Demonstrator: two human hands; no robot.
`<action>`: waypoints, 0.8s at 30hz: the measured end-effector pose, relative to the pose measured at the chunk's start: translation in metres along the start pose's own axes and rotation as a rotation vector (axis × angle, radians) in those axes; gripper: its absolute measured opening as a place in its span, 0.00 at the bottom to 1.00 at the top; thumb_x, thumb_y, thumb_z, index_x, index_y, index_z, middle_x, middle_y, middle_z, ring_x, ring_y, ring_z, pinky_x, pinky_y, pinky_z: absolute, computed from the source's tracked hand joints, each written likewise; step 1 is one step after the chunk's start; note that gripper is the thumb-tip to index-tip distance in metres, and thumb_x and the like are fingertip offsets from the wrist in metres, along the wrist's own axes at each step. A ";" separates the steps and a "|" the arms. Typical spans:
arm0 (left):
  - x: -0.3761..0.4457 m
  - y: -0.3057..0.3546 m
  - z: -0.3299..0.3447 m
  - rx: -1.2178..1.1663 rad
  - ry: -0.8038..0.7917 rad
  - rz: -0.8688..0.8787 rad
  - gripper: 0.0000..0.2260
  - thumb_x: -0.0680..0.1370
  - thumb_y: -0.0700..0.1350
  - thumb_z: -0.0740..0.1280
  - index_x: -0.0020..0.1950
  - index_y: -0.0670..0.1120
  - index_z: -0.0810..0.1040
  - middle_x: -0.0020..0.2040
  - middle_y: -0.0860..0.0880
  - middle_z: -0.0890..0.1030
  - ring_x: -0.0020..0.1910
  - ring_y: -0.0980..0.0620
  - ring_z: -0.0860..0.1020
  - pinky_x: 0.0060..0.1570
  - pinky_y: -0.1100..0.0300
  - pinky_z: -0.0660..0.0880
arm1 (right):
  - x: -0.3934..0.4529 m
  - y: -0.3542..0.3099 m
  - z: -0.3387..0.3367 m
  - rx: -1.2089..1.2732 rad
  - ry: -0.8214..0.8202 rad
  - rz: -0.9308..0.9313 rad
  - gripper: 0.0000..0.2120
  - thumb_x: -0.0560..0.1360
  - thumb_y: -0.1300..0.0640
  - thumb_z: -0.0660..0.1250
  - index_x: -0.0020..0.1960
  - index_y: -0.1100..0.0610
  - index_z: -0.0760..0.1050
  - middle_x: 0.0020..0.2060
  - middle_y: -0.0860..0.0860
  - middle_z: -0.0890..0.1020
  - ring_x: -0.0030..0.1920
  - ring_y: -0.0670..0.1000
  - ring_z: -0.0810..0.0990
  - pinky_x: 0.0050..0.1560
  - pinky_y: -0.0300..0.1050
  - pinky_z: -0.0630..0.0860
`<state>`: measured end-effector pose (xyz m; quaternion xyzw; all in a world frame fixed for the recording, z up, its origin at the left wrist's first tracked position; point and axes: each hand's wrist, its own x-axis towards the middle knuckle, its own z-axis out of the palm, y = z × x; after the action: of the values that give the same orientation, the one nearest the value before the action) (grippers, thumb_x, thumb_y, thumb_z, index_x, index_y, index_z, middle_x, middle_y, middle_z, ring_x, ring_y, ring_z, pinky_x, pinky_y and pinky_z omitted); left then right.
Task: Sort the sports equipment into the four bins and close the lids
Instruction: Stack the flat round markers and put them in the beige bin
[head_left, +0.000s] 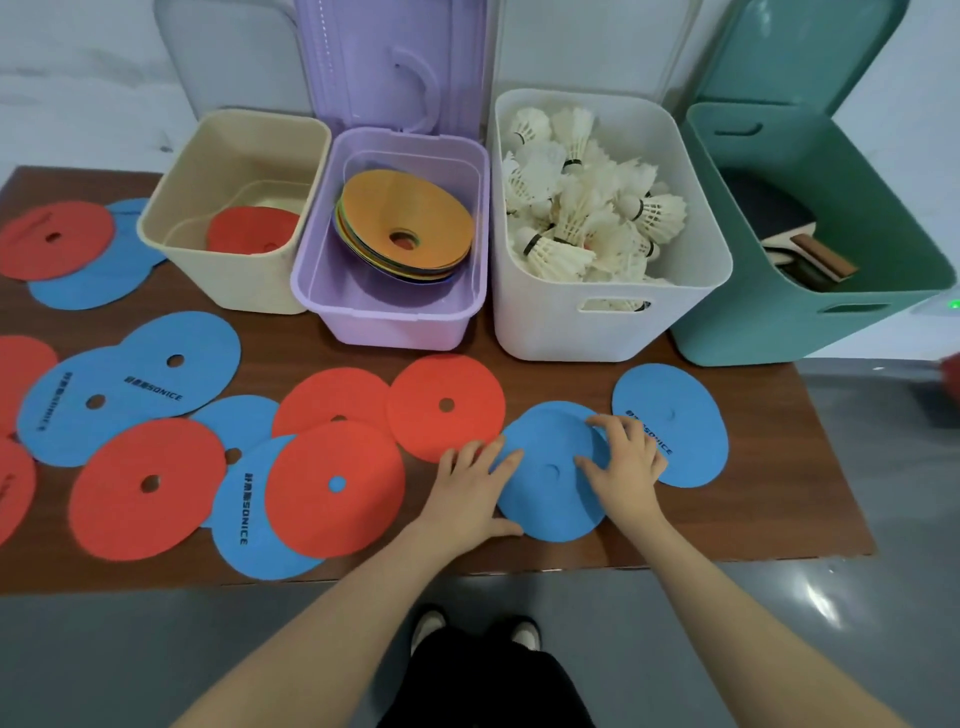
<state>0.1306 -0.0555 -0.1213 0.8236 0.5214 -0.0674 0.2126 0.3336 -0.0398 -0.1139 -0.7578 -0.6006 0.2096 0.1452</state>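
while both my hands work at the near table edge, the scene reads:
left hand (470, 486): fingers spread flat, pressing the left rim of the blue disc (550, 488).
right hand (623, 467): my fingers curl over the disc's right edge, gripping it.
blue disc: flat on the brown table (779, 467), overlapping a second blue disc (685, 415).
bins: beige bin (234, 156), purple bin (389, 312), white bin (571, 332), green bin (779, 322), lids up.
loose discs: red and blue, scattered left.
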 end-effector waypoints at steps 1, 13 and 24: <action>0.004 0.003 -0.002 -0.003 0.008 -0.003 0.40 0.73 0.62 0.65 0.77 0.53 0.47 0.77 0.48 0.47 0.74 0.45 0.50 0.69 0.47 0.48 | 0.003 0.002 -0.002 0.004 0.005 0.013 0.21 0.71 0.58 0.71 0.62 0.51 0.70 0.62 0.51 0.68 0.64 0.56 0.63 0.65 0.53 0.53; 0.026 0.022 -0.007 -0.140 -0.044 -0.139 0.41 0.72 0.58 0.67 0.76 0.54 0.45 0.77 0.52 0.43 0.74 0.44 0.46 0.69 0.45 0.48 | 0.029 0.036 -0.010 -0.288 -0.233 -0.198 0.38 0.70 0.36 0.48 0.76 0.53 0.52 0.76 0.49 0.50 0.74 0.53 0.50 0.70 0.55 0.46; 0.028 0.053 -0.001 -0.227 0.043 -0.335 0.42 0.74 0.57 0.66 0.76 0.53 0.40 0.77 0.52 0.43 0.75 0.49 0.43 0.70 0.48 0.46 | 0.033 0.038 -0.016 -0.014 -0.182 -0.310 0.26 0.71 0.53 0.70 0.66 0.53 0.65 0.64 0.50 0.68 0.67 0.54 0.62 0.66 0.49 0.50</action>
<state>0.1898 -0.0514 -0.1149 0.6973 0.6600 -0.0253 0.2786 0.3799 -0.0166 -0.1223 -0.6351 -0.7221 0.2486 0.1156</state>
